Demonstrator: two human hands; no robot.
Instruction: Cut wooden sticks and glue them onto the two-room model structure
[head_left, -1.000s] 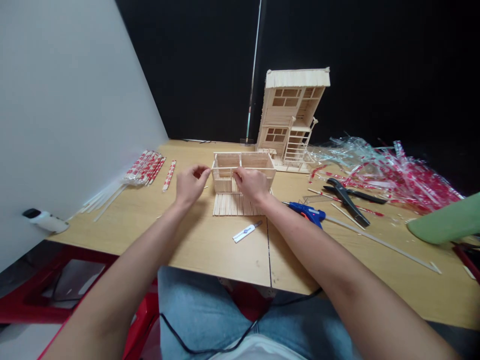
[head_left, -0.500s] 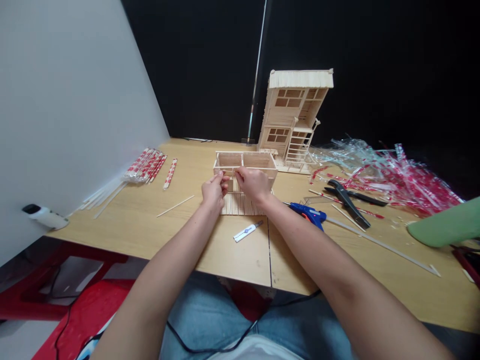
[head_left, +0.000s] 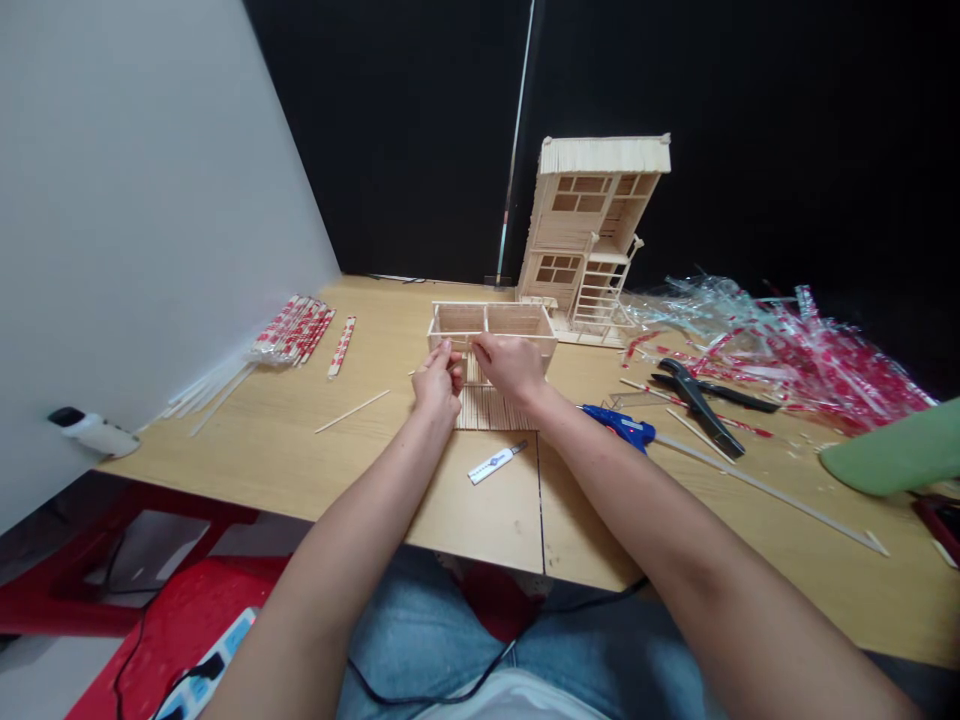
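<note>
A small, open-topped house model (head_left: 517, 320) built of thin wooden sticks stands in front of me, with an inner divider and a slatted floor (head_left: 487, 410) on its near side. My left hand (head_left: 438, 382) is at its front left with thumb and fingers pinched together. What those fingers hold, if anything, is too small to make out. Close beside it, my right hand (head_left: 511, 368) is closed, its fingertips at the model's front wall. The back of that hand hides what lies between them.
A taller stick house (head_left: 574, 225) stands behind. To the right lie a blue glue gun (head_left: 619, 427), black-handled cutters (head_left: 697, 405), crumpled wrappers (head_left: 810, 350) and a green cylinder (head_left: 892, 450). A utility knife (head_left: 496, 463) lies near; wrapped chopsticks (head_left: 296, 330) and a loose stick (head_left: 352, 411) are left.
My left hand has shifted slightly right, towards my right hand. The right hand stays at the model's front. The whole view has moved a little.
</note>
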